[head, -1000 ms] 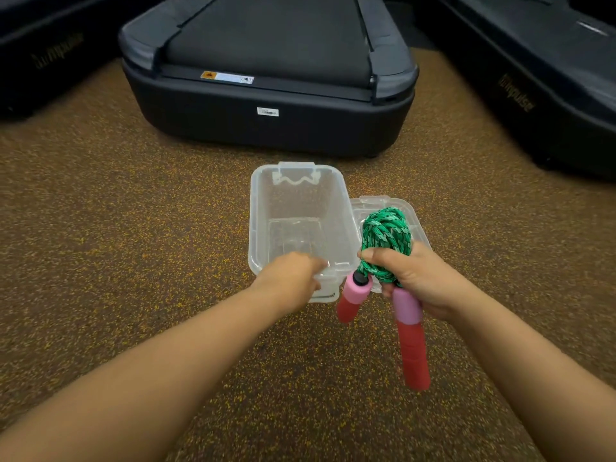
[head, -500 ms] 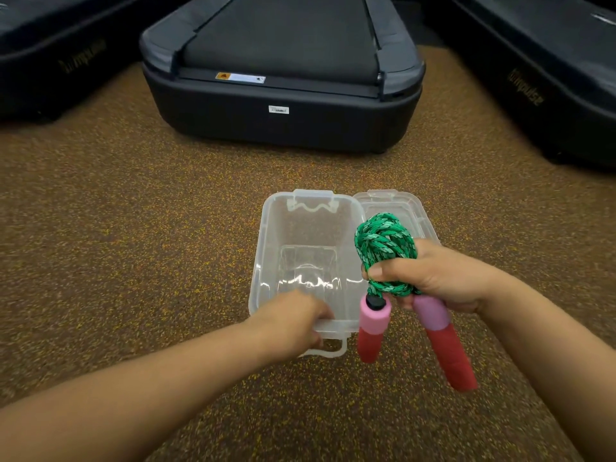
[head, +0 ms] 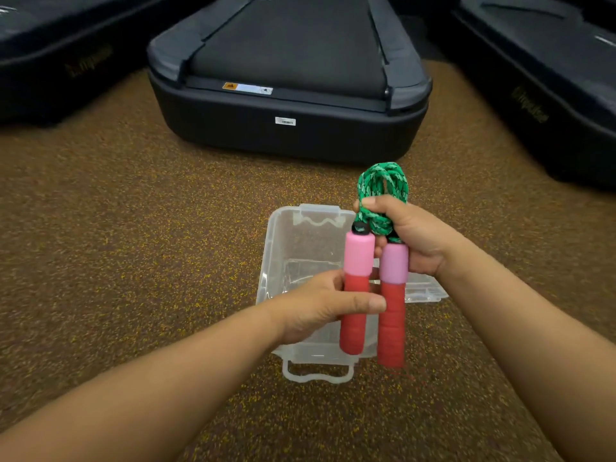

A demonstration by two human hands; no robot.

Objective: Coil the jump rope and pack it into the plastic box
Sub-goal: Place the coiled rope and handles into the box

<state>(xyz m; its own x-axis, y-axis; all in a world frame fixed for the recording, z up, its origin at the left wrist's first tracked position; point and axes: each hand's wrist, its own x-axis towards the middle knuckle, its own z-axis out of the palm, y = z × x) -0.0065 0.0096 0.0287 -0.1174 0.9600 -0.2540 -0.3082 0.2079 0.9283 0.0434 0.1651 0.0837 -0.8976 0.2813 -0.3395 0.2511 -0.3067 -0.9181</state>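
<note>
The coiled green braided jump rope [head: 380, 191] with two pink-and-red foam handles [head: 356, 288] is held above the open clear plastic box [head: 290, 248] on the speckled brown floor [head: 133, 228]. The right hand [head: 410, 235] grips the coil; the left hand [head: 320, 305] has fingers [head: 366, 303] curled round the handles.

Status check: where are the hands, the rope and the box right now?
Right hand grips coiled rope. Left hand pinches a handle. Rope held above open box, not yet in. Nothing blocking.
</note>
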